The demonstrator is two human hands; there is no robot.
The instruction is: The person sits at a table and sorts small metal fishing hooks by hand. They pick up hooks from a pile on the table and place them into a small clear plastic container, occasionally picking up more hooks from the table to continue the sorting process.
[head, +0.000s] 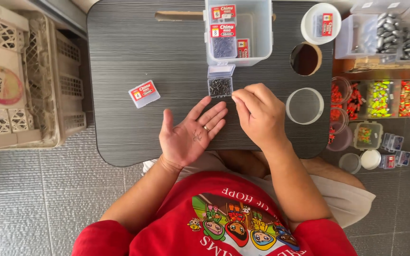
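A dark ridged surface (134, 52) is carrying a clear tub (257, 33) of small packets at its far edge. Nearer, a small open box of hooks (220, 86) is lying just beyond both hands, and a closed red-labelled box (144, 93) is sitting well to the left. The left hand (191, 135) is resting palm up, fingers spread apart, cradling a few tiny hooks (196, 136). The right hand (260, 114) is curling palm down, fingertips pinched together beside the open box; what they are pinching cannot be told.

Open hook box (220, 86) before hands
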